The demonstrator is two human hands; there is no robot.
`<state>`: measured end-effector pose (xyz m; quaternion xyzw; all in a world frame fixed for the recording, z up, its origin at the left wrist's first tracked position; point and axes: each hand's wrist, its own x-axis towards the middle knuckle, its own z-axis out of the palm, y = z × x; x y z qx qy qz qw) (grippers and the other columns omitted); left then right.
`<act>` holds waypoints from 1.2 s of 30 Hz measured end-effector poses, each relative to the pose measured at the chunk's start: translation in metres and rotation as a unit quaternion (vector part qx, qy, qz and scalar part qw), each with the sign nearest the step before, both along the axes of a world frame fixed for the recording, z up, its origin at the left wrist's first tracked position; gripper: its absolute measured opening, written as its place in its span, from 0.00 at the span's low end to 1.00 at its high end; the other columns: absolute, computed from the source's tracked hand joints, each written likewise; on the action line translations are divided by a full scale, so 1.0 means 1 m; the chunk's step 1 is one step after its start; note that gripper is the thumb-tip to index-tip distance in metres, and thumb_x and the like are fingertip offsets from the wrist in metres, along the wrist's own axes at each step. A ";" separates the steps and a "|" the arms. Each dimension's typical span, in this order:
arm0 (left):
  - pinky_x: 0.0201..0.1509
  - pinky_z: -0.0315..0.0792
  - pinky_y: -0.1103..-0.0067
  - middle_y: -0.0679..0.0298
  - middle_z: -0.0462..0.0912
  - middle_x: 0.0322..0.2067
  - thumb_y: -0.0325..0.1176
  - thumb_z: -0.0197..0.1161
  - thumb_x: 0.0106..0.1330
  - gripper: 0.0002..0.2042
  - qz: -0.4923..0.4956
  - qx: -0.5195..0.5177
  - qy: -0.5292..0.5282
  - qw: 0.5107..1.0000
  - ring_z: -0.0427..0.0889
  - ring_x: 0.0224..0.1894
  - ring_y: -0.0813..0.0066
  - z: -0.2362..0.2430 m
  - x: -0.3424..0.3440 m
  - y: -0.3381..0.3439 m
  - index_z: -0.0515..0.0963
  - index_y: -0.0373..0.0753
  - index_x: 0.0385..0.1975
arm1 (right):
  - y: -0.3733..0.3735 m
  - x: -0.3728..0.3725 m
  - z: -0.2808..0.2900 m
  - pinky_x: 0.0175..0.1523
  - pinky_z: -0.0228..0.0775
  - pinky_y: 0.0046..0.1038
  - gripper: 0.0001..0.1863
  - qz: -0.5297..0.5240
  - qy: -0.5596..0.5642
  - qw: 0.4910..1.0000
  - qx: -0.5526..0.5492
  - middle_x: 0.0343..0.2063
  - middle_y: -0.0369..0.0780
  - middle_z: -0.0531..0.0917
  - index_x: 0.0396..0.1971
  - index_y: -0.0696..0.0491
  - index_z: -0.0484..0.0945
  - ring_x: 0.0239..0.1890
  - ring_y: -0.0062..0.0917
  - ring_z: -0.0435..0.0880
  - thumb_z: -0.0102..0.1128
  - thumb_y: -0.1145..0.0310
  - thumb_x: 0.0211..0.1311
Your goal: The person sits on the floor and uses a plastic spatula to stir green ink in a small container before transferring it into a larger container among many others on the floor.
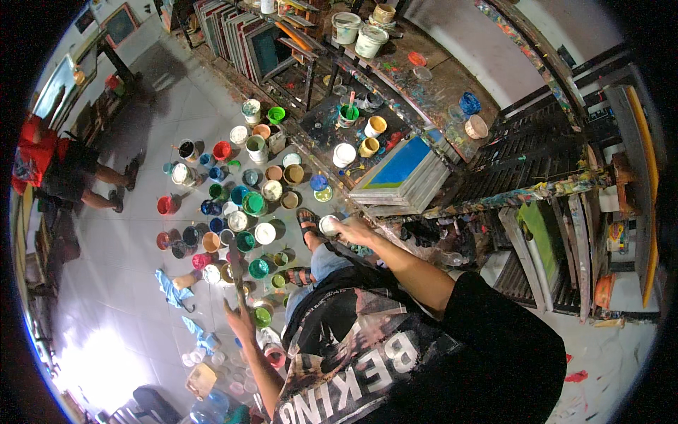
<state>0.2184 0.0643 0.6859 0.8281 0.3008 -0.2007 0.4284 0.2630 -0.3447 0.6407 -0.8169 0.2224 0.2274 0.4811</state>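
My right hand (pixel 355 231) is closed on a small white tub (pixel 329 225), held beside the bench above my sandalled foot. My left hand (pixel 241 321) grips the lower end of a long, flat, dark stick (pixel 237 272), which points away over the paint pots. Below and around the stick stand many open pots on the tiled floor, among them a green pot (pixel 258 268), a pink pot (pixel 201 261) and a white pot (pixel 265 233). What is inside the held tub cannot be made out.
Framed screens (pixel 399 177) lie stacked on the low paint-stained bench at the right, near a yellow pot (pixel 376 126). More frames (pixel 240 39) stand in a rack at the back. A blue cloth (pixel 171 288) lies left of the pots. Another person (pixel 63 162) stands at the far left.
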 end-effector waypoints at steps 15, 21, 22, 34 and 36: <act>0.66 0.56 0.70 0.39 0.57 0.66 0.50 0.43 0.74 0.36 -0.215 -0.011 -0.349 0.912 0.62 0.66 0.53 0.000 0.088 -0.120 0.40 0.32 0.71 | 0.090 0.073 0.136 0.44 0.71 0.29 0.25 0.058 -0.200 0.961 0.181 0.30 0.38 0.85 0.35 0.56 0.83 0.36 0.21 0.80 0.59 0.45 0.61; 0.51 0.69 0.72 0.48 0.79 0.45 0.42 0.54 0.71 0.34 -0.180 -0.021 -0.255 0.950 0.78 0.46 0.60 -0.067 0.039 0.003 0.50 0.25 0.67 | -0.031 0.016 0.005 0.45 0.73 0.41 0.19 0.016 -0.122 0.979 -0.164 0.32 0.51 0.83 0.40 0.55 0.80 0.37 0.43 0.83 0.60 0.53 0.61; 0.49 0.70 0.72 0.50 0.80 0.43 0.42 0.56 0.70 0.34 -0.170 -0.014 -0.228 0.958 0.79 0.43 0.61 -0.085 0.021 0.031 0.51 0.24 0.66 | -0.050 -0.005 -0.008 0.45 0.73 0.42 0.19 0.016 -0.134 0.969 -0.207 0.33 0.50 0.83 0.43 0.53 0.80 0.37 0.44 0.83 0.60 0.54 0.61; 0.24 0.78 0.70 0.53 0.81 0.34 0.43 0.62 0.65 0.27 0.292 -0.228 0.019 0.929 0.83 0.36 0.59 -0.173 -0.178 0.123 0.66 0.31 0.58 | -0.091 -0.155 -0.001 0.49 0.74 0.43 0.45 -0.079 0.347 0.880 -0.313 0.46 0.54 0.81 0.52 0.66 0.73 0.44 0.46 0.83 0.50 0.33 0.57; 0.16 0.71 0.74 0.58 0.81 0.27 0.42 0.61 0.65 0.17 0.281 -0.237 0.112 0.923 0.80 0.19 0.69 -0.176 -0.181 0.103 0.72 0.38 0.47 | -0.087 -0.159 -0.016 0.51 0.73 0.43 0.45 -0.096 0.352 0.868 -0.337 0.47 0.55 0.80 0.52 0.66 0.73 0.46 0.46 0.82 0.50 0.33 0.57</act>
